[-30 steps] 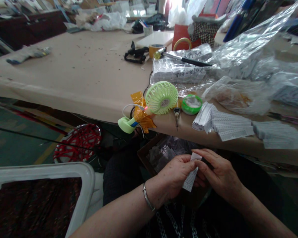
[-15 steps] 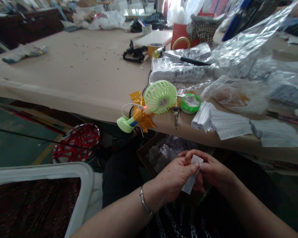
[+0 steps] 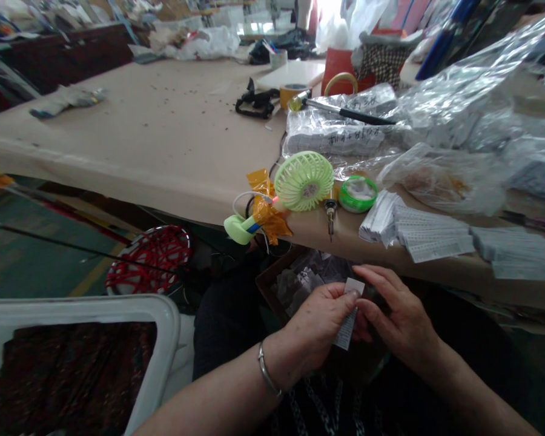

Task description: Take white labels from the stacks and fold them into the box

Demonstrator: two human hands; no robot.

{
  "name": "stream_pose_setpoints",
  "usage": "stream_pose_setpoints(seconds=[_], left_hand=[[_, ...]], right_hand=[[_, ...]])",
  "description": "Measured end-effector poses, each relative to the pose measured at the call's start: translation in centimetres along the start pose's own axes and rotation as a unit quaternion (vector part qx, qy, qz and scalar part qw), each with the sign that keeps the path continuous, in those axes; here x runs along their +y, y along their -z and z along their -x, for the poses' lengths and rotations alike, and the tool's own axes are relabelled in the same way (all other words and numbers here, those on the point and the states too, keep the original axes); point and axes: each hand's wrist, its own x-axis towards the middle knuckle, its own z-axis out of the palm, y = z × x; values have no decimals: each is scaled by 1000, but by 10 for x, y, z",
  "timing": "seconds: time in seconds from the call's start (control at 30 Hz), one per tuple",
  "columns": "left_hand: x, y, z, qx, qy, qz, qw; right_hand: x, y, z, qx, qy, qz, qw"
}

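Observation:
Both my hands meet below the table edge, over my lap. My left hand [image 3: 320, 324], with a metal bangle on the wrist, pinches a small white printed paper label [image 3: 349, 315] between thumb and fingers. My right hand [image 3: 397, 315] touches the same label from the right, its fingers curled around the label's edge. Just behind the hands sits an open cardboard box [image 3: 295, 281] with crumpled plastic-wrapped pieces in it.
On the table edge lie stacks of white labels [image 3: 418, 233], a green mini fan [image 3: 303, 180] taped down with orange tape, a green tape roll [image 3: 358, 194] and a small screwdriver [image 3: 330, 217]. Plastic bags [image 3: 440, 115] pile at the right. A white-rimmed tray [image 3: 158, 315] sits at lower left.
The view shifted slightly. My right hand's fingers have spread a little over the label; both hands stay together on it at about the same place.

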Motion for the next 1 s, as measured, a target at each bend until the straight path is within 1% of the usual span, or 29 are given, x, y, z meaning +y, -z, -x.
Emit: stream_pose_setpoints(seconds=[0.03,0.1,0.17,0.23,0.33,0.43,0.53,0.63,0.7,0.8,0.87,1.0], left_hand=[[0,1,0,1,-1,0,1000],[1,2,1,0,-6,-3,1000],[1,2,2,-2,-15,-10,1000],[3,2,3,-3,-25,-11,1000],[7,1,5,8,-51,-23,998],[11,-1,7,43,-74,-50,995],[13,-2,8,67,-88,-60,992],[13,2,6,79,-105,-79,988],[14,6,3,85,-121,-105,983],[17,14,-1,101,-180,-159,966],[23,19,-3,127,-222,-208,944],[34,25,-4,193,-286,-297,890]], right_hand=[[0,1,1,-3,25,32,999],[-1,2,1,-3,38,45,998],[-2,1,0,15,3,12,1000],[-5,0,-3,33,-66,-61,995],[-10,-5,-12,24,-159,-192,968],[-13,-12,-21,-1,-214,-290,933],[-14,-19,-27,-13,-245,-347,905],[-15,-24,-32,-14,-248,-367,897],[-17,-26,-36,-8,-238,-371,898],[-18,-27,-45,16,-205,-348,915],[-18,-27,-51,37,-183,-316,930],[-19,-28,-60,63,-164,-253,951]])
